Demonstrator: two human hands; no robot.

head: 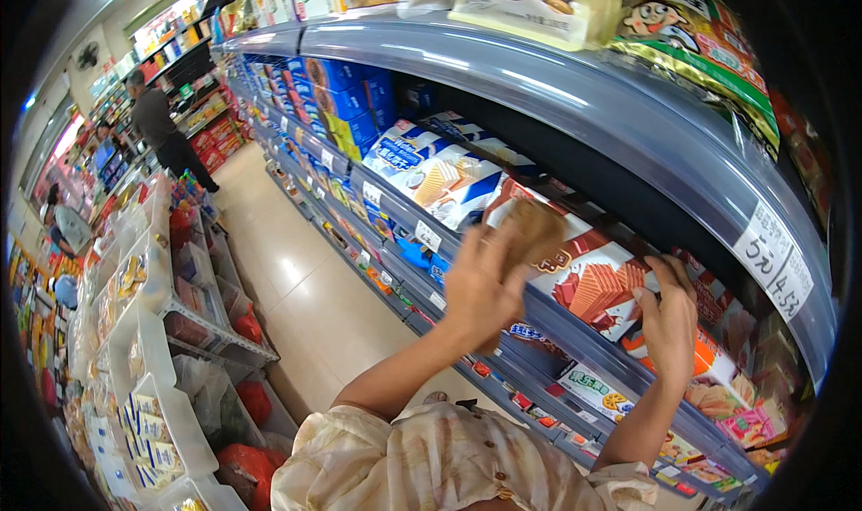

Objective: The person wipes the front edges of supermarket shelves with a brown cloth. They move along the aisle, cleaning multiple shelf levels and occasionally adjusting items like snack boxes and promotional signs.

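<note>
My left hand (486, 285) is blurred at the shelf's front edge, its fingers on a soft-looking brown item (535, 231), perhaps a cloth, over the left part of a red, brown and white wafer biscuit pack (586, 275). At that pack's right end is my right hand (667, 316), with thumb and fingertips bent at its edge; whether it grips the pack cannot be told. A blue and white wafer pack (434, 174) lies to the left on the same shelf. An orange and white pack (717, 369) lies right of my right hand.
A grey upper shelf edge (539, 80) with price tags overhangs the packs. Blue boxes (340, 97) stand further left. Across the tiled aisle (296, 262) are white plastic bins (151, 349) and red bags (249, 470). A person (158, 120) stands at the far end; others are beyond the bins.
</note>
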